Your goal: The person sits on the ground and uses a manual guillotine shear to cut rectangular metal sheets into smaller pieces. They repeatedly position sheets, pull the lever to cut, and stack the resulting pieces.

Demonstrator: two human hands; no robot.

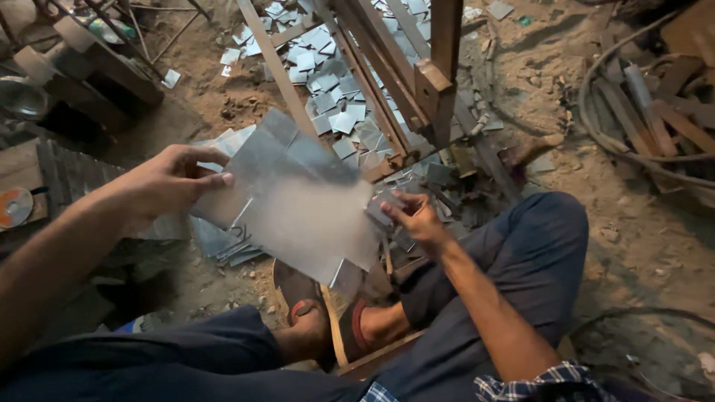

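Observation:
I hold a shiny grey metal sheet (298,197) with notched corners between both hands, above my lap. My left hand (167,182) grips its left edge, thumb on top. My right hand (417,219) pinches its right edge with the fingertips. The sheet is tilted and slightly blurred. Below it, my foot in a brown sandal (320,313) rests on the dirt floor, with a thin wooden stick (334,327) lying across it. My legs are in dark blue trousers (514,253).
Several small square metal offcuts (328,89) litter the dirt floor ahead, beside a wooden frame (436,82). More cut sheets (223,242) lie stacked under the held one. Scrap wood and a cable (655,126) pile up at right. Dark machinery (74,67) stands at upper left.

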